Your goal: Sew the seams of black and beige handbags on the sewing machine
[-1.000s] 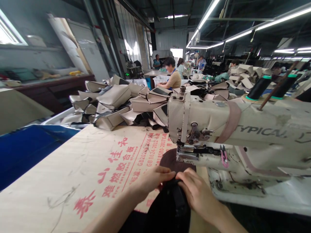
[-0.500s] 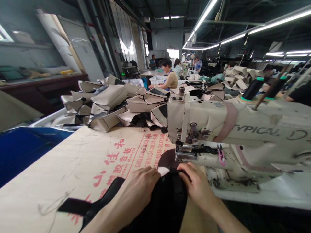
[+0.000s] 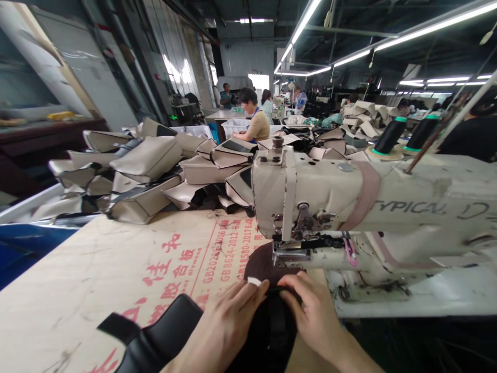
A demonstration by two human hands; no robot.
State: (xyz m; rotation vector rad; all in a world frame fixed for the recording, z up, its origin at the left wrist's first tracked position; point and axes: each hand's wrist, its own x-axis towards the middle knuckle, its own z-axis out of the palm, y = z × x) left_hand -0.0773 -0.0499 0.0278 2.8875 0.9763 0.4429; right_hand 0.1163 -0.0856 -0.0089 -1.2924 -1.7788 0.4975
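Observation:
My left hand (image 3: 236, 308) and my right hand (image 3: 308, 311) pinch the near-side edge of a black bag piece (image 3: 267, 336), one on each side of it. The piece hangs down between my wrists, and a black strap-like part (image 3: 171, 318) of it lies over the board to the left. Just beyond my fingers is a dark brown rounded plate (image 3: 258, 261), with a white patch beside my left fingers. The sewing machine (image 3: 310, 191) stands over that plate's right side; its needle cannot be made out.
Beige and black bags (image 3: 147, 158) are heaped behind the plywood board (image 3: 116, 264). Pink-handled thread snips (image 3: 350, 251) hang on the machine, and black thread cones (image 3: 392, 135) stand on top. Beyond the heap a co-worker (image 3: 258, 122) sits at work.
The view has turned slightly right. My hands have come a little closer together and nearer to me on the black bag piece, and more of the brown plate shows.

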